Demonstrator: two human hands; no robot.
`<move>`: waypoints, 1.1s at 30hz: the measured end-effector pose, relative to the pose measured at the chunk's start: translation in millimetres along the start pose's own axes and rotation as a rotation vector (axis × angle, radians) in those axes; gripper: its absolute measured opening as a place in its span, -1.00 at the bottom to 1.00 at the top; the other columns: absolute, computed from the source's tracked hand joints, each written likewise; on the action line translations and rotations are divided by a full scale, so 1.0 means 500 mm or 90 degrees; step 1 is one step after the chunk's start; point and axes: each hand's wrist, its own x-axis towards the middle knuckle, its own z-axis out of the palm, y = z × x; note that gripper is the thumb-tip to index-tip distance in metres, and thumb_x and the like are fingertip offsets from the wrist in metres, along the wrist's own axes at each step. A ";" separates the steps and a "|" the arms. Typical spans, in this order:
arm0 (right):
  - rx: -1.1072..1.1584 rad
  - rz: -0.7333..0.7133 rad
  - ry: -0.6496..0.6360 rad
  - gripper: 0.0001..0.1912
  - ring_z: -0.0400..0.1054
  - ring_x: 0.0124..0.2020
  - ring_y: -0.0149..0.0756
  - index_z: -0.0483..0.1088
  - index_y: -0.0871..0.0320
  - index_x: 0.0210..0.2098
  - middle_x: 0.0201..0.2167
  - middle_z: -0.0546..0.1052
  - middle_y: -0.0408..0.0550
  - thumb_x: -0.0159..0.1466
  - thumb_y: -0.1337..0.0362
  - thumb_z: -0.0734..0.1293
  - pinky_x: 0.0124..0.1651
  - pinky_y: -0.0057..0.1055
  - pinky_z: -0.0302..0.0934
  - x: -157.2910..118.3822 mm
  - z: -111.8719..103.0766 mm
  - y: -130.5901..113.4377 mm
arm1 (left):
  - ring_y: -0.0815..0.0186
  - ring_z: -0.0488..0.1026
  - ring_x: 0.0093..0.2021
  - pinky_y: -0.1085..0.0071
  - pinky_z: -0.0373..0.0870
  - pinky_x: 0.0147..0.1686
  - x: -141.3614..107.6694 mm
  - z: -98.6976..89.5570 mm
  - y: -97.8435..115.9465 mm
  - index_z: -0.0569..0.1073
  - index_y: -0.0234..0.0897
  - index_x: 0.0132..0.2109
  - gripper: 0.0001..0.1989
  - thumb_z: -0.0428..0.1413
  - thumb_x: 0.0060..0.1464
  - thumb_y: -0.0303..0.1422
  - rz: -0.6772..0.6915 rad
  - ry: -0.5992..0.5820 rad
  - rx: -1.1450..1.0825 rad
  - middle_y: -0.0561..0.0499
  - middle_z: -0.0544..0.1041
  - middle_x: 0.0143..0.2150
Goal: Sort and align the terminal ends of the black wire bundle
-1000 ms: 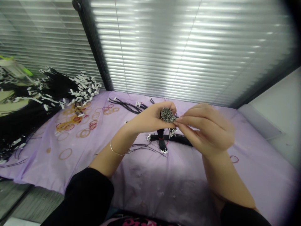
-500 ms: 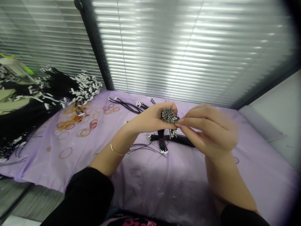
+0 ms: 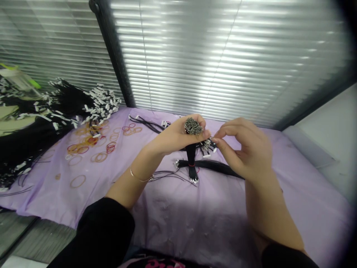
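Note:
My left hand (image 3: 175, 136) is shut on a bundle of black wires (image 3: 192, 154), whose silver crimped terminals (image 3: 192, 126) stick out above my fingers. A red band (image 3: 191, 164) binds the bundle below the hand. More terminals (image 3: 206, 146) fan out just beyond my left fingertips. My right hand (image 3: 245, 149) is close by, with curled fingers apart and nothing in them; its fingertips nearly reach those terminals. A second black wire bundle (image 3: 209, 167) lies across the lilac sheet (image 3: 195, 219) beneath the held one.
A large heap of black wires with white connectors (image 3: 69, 100) lies at the left. Rubber bands (image 3: 111, 148) are scattered on the sheet, and thin loose wires (image 3: 147, 124) lie at the back. Slatted window blinds (image 3: 223, 56) rise behind.
My left hand has lifted and shifted left, raising the bundle's terminals. My right hand has drawn slightly away from the bundle, and its fingers have parted from it.

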 end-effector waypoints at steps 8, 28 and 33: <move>0.110 0.002 0.004 -0.84 0.37 -0.36 -0.37 0.40 0.17 -0.34 -0.40 0.48 -0.09 0.11 0.47 0.41 -0.31 -0.39 0.27 0.002 0.002 -0.014 | 0.50 0.23 -0.40 0.51 0.20 -0.35 0.000 0.007 0.003 0.28 -0.33 -0.35 -0.72 0.25 -0.03 -0.32 -0.023 0.016 0.003 0.12 0.27 -0.42; 0.063 -0.041 0.078 -0.78 0.36 -0.38 -0.35 0.41 0.11 -0.26 -0.39 0.46 -0.11 0.12 0.47 0.40 -0.35 -0.36 0.26 0.000 0.017 -0.022 | 0.45 0.22 -0.37 0.45 0.18 -0.35 0.003 0.007 0.005 0.27 -0.33 -0.37 -0.77 0.21 -0.10 -0.48 0.005 -0.045 0.107 0.11 0.27 -0.40; 0.061 -0.038 0.080 -0.79 0.37 -0.37 -0.34 0.39 0.12 -0.27 -0.39 0.46 -0.11 0.12 0.48 0.39 -0.35 -0.35 0.25 0.001 0.019 -0.024 | 0.45 0.23 -0.37 0.45 0.18 -0.35 0.002 0.007 0.004 0.27 -0.33 -0.37 -0.79 0.20 -0.09 -0.50 0.001 -0.049 0.110 0.10 0.28 -0.40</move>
